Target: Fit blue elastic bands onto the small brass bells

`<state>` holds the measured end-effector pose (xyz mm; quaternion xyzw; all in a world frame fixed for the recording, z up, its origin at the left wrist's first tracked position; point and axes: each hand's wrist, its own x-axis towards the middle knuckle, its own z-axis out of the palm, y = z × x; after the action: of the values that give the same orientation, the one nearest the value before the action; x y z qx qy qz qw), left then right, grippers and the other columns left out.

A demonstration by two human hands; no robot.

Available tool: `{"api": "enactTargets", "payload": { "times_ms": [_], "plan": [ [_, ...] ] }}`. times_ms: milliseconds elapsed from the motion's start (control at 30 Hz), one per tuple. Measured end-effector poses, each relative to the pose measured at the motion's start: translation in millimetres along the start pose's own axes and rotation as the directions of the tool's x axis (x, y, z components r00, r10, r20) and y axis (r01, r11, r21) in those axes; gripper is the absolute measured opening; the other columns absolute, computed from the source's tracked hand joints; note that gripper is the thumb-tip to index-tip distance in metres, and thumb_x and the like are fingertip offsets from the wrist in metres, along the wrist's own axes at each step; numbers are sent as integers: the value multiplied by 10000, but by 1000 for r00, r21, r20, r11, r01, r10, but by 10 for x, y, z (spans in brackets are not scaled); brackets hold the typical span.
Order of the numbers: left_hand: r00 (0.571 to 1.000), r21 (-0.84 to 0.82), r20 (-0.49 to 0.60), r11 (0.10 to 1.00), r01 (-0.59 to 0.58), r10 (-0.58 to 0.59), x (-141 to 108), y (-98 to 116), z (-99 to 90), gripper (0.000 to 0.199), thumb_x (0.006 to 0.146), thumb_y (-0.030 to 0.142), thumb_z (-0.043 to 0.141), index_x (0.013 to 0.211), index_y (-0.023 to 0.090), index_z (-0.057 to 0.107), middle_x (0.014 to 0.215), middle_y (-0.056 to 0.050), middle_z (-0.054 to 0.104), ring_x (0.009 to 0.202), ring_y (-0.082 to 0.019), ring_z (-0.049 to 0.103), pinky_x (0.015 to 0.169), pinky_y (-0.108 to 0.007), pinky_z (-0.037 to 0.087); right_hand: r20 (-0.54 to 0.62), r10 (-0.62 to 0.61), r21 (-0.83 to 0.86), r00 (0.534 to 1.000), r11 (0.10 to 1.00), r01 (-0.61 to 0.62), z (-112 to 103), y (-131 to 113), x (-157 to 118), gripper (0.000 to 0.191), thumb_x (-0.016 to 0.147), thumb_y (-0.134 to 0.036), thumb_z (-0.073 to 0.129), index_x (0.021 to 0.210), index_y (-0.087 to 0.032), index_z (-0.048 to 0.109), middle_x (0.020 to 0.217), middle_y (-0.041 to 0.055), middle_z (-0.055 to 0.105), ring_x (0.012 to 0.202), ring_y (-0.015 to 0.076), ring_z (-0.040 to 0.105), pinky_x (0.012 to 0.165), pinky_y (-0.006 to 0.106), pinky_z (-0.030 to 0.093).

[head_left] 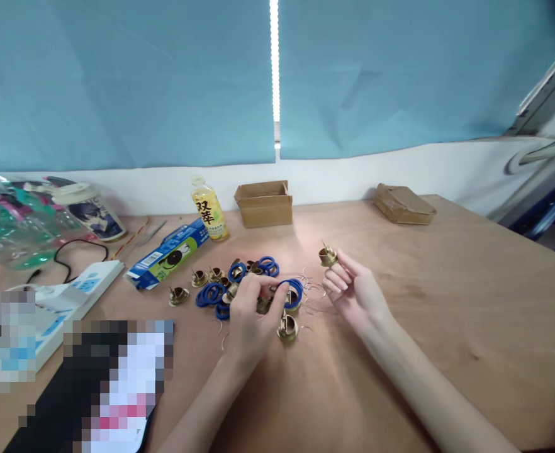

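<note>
My right hand (353,292) holds up a small brass cup-shaped fitting (327,257) between thumb and fingers, with a thin prong at its top. Over the pile, my left hand (256,308) pinches at the edge of a blue ring (297,290); the exact contact is partly hidden. Just below that ring a brass fitting (287,328) lies on the table. More blue rings (211,294) and several brass fittings (200,278) lie around the left hand, some covered by it. Thin curved wire pieces (308,305) are scattered between my hands.
Behind the pile stand a yellow-labelled bottle (210,211), a blue-green box (168,255) and an open cardboard box (265,204). A dented carton (404,204) sits at the back right. At left are a cup (93,211), a power strip (79,296) and a blurred phone-like object (126,371).
</note>
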<state>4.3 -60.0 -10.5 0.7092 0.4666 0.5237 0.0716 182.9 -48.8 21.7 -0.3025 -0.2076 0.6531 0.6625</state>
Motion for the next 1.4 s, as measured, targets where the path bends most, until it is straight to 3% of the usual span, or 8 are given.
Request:
{"api": "enactTargets", "payload": {
  "times_ms": [233, 433, 533, 633, 800, 1033, 1200, 1400],
  "plan": [
    [965, 156, 237, 976, -154, 114, -68, -18, 278, 168, 886, 319, 615, 781, 198, 665, 767, -37, 610, 780, -200, 542, 767, -353, 378, 17, -61, -15, 998, 998, 62, 43, -107, -26, 400, 786, -281, 716, 630, -218, 353, 516, -109, 174, 431, 64, 130, 389, 208, 184],
    [973, -1, 224, 998, -55, 54, -25, 48, 205, 233, 925, 289, 546, 1097, 230, 691, 1083, -86, 645, 981, -228, 588, 899, -388, 409, 164, -154, -322, 974, 925, 200, 99, 25, -112, 328, 804, -404, 709, 761, -222, 439, 485, -121, 304, 401, 53, 213, 417, 215, 174],
    [969, -260, 197, 945, 199, -149, 17, 70, 85, 262, 971, 323, 451, 1034, 201, 674, 1022, -72, 676, 938, -203, 635, 864, -337, 481, 241, -204, -512, 949, 804, 303, 87, 172, -144, 299, 819, -401, 689, 797, -228, 445, 534, -109, 359, 433, 63, 271, 436, 215, 204],
    [885, -492, 315, 738, 461, -343, 48, 77, 19, 330, 955, 429, 468, 1110, 194, 639, 1038, -66, 704, 823, -183, 678, 759, -300, 541, 335, -223, -696, 916, 597, 400, 48, 297, -168, 222, 829, -296, 667, 789, -225, 461, 564, -100, 332, 476, 79, 298, 467, 226, 236],
    [829, -570, 469, 612, 548, -306, 81, 65, 16, 341, 901, 437, 566, 1047, 159, 698, 1041, -76, 727, 962, -220, 678, 869, -307, 530, 527, -145, -799, 837, 252, 546, 18, 339, -200, 225, 806, -171, 653, 741, -218, 443, 572, -82, 362, 521, 100, 354, 518, 251, 276],
    [778, -612, 504, 482, 628, -374, 67, 20, 30, 334, 860, 422, 639, 1057, 156, 690, 1004, -83, 738, 975, -225, 683, 853, -313, 536, 568, -51, -759, 821, 353, 547, 51, 235, -183, 247, 908, -232, 564, 704, -215, 427, 598, -64, 425, 532, 101, 400, 515, 241, 308],
    [769, -612, 514, 466, 639, -379, 61, 36, 17, 366, 839, 424, 669, 1088, 156, 673, 1069, -106, 723, 1013, -242, 674, 830, -314, 541, 614, -27, -748, 789, 298, 593, 36, 200, -176, 176, 931, -208, 515, 756, -208, 531, 566, -64, 410, 513, 102, 379, 502, 238, 297],
    [781, -633, 521, 458, 625, -345, 51, -16, 9, 263, 829, 349, 696, 1026, 174, 687, 1059, -72, 722, 962, -188, 672, 813, -252, 525, 530, 34, -807, 847, 325, 492, 44, 228, -194, 256, 904, -175, 487, 656, -195, 426, 574, -53, 449, 540, 93, 441, 507, 217, 319]
  ]
}}
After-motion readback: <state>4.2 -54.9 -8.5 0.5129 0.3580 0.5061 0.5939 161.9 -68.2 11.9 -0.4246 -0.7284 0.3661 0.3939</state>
